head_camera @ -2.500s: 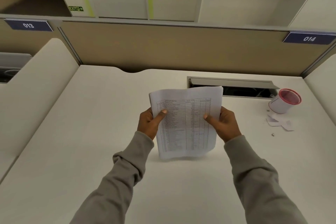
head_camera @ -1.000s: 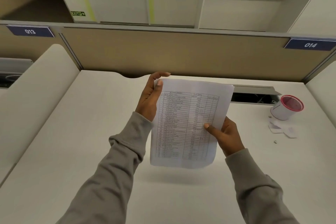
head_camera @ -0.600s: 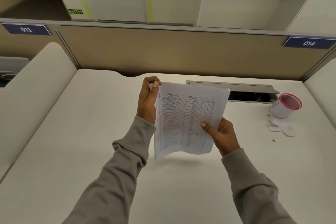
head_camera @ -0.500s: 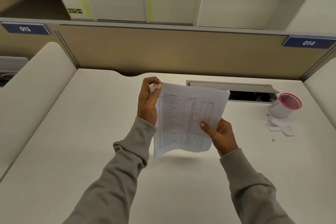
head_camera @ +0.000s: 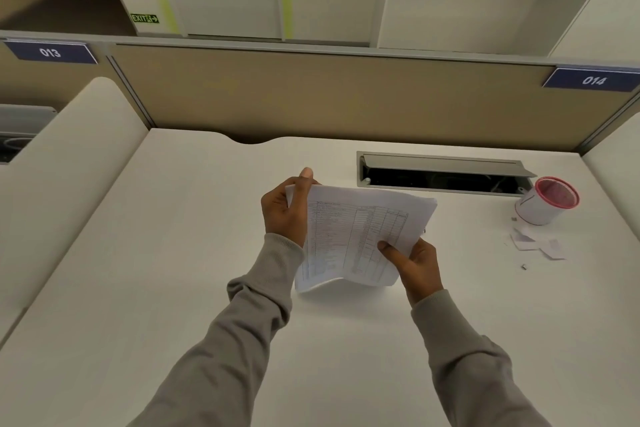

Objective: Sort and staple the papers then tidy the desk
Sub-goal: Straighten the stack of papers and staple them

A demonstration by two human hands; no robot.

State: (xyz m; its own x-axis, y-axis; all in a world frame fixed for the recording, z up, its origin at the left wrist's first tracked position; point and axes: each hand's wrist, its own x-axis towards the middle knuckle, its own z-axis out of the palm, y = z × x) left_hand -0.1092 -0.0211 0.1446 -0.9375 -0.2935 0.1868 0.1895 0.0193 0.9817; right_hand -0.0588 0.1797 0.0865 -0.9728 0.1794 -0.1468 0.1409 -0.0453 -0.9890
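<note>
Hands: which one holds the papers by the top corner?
The left hand pinches the top corner of the papers; the right hand grips their lower right side.

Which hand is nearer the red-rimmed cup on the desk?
Right. The right hand grips the papers at their lower right, on the side of the cup but apart from it; the left hand holds their top left corner, farther away.

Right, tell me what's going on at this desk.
A person holds a stack of printed papers above the desk with both hands: the left hand grips the top left corner, the right hand pinches the lower right edge. A red-rimmed white cup and some paper scraps are at the desk's right side. No stapler shows.
</note>
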